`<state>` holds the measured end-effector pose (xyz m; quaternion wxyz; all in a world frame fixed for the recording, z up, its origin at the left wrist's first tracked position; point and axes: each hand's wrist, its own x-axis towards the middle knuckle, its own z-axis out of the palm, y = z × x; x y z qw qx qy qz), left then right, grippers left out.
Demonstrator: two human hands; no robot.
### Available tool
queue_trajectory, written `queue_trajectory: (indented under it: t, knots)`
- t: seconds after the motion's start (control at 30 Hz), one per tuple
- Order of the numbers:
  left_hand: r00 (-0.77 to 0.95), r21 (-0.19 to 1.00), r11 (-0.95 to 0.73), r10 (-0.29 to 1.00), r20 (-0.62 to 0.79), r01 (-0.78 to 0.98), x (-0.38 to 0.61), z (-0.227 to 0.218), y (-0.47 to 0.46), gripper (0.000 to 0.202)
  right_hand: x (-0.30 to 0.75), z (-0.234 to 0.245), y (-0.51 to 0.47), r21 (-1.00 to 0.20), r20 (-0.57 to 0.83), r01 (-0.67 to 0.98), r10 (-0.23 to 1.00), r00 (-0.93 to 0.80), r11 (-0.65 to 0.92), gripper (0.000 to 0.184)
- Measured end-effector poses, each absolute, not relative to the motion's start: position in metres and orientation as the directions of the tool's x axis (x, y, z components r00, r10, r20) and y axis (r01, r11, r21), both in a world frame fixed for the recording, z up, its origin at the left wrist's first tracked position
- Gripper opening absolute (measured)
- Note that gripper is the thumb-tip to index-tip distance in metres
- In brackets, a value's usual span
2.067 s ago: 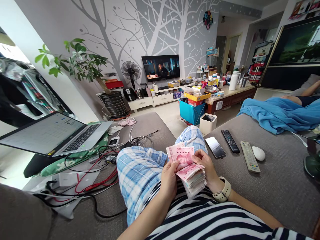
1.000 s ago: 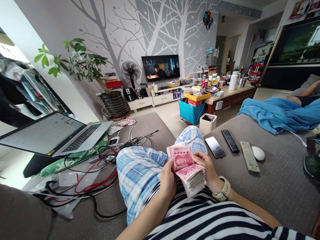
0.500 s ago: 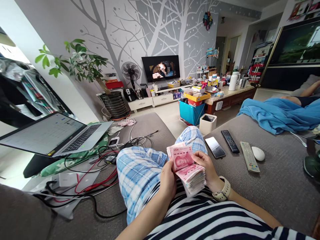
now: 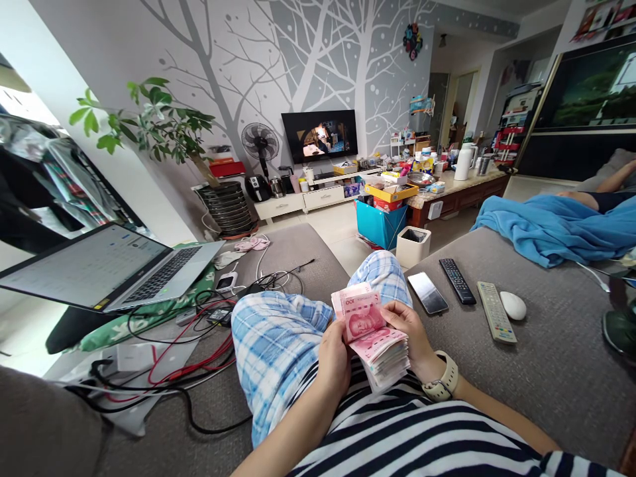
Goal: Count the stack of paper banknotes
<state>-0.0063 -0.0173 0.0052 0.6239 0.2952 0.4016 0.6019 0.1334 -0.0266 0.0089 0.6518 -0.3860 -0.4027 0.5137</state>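
Observation:
I sit on a grey sofa with a thick stack of pink banknotes [image 4: 380, 348] in my lap. My left hand [image 4: 334, 354] grips the stack's left side, thumb on a note that stands lifted at the top. My right hand [image 4: 410, 331], with a pale watch on the wrist, holds the stack's right side, fingers curled round the edge and fingertips touching the raised note [image 4: 358, 310]. My legs in blue plaid trousers [image 4: 278, 338] stretch out ahead.
On the sofa to my right lie a phone [image 4: 428, 292], a black remote [image 4: 458, 279], a grey remote [image 4: 495, 311] and a white mouse [image 4: 513, 305]. An open laptop [image 4: 109, 265] and tangled cables [image 4: 189, 344] are at left. Another person lies under a blue blanket [image 4: 551, 225].
The top note has been lifted and shifted slightly between my fingers; both hands stay on the stack. The picture on the television has changed.

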Motion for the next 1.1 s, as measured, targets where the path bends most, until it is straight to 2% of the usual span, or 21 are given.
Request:
queue_trajectory:
  t: [0.4, 0.6, 0.8, 1.1]
  knots:
    - [-0.035, 0.858, 0.101, 0.99, -0.137, -0.504, -0.005, 0.015, -0.025, 0.018, 0.134, 0.005, -0.025, -0.909, 0.106, -0.39, 0.987, 0.121, 0.145, 0.038]
    - [-0.017, 0.83, 0.121, 0.988, -0.155, -0.544, -0.002, 0.019, -0.025, 0.021, 0.135, 0.004, -0.025, -0.896, 0.169, -0.401, 0.981, 0.094, 0.193, 0.04]
    - [0.022, 0.828, 0.163, 0.983, -0.18, -0.536, -0.004, 0.017, -0.025, 0.025, 0.135, 0.003, -0.024, -0.923, 0.152, -0.333, 0.977, 0.151, 0.195, 0.034]
    - [0.068, 0.831, 0.175, 0.984, -0.165, -0.529, -0.005, 0.016, -0.026, 0.026, 0.137, -0.005, -0.019, -0.915, 0.152, -0.344, 0.969, 0.196, 0.213, 0.029]
